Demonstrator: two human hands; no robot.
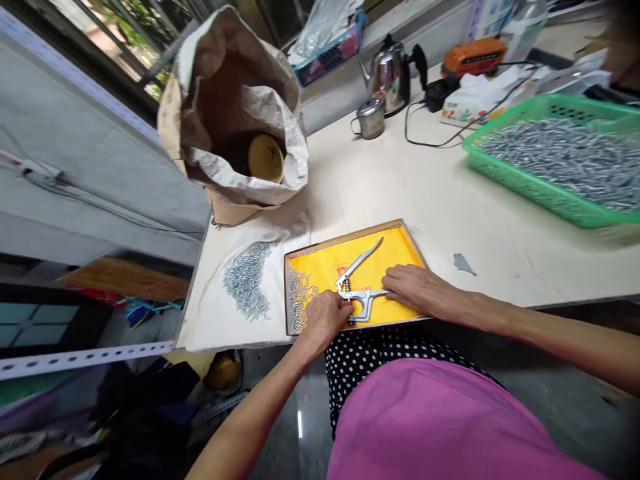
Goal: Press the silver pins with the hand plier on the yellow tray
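Silver hand pliers [367,298], with a spring and a small red part near the jaw, lie over a shallow tray [410,243] lined in yellow. One handle angles up and away; around the other, the fingers of my right hand [417,288] are closed. At the jaw end is my left hand [324,319], its thumb and fingers pressed together beside the red part. What it pinches, if anything, is too small to make out. Small metal pieces [299,293], like pins or rivets, are heaped along the tray's left side, next to my left hand.
More metal pieces [249,277] lie on a white cloth [210,313] left of the tray. Behind stands a large open paper sack [235,200]. A green basket [530,183] of metal pieces is at right. A kettle [393,73], metal cup [371,120] and grey scrap [463,263] are on the table.
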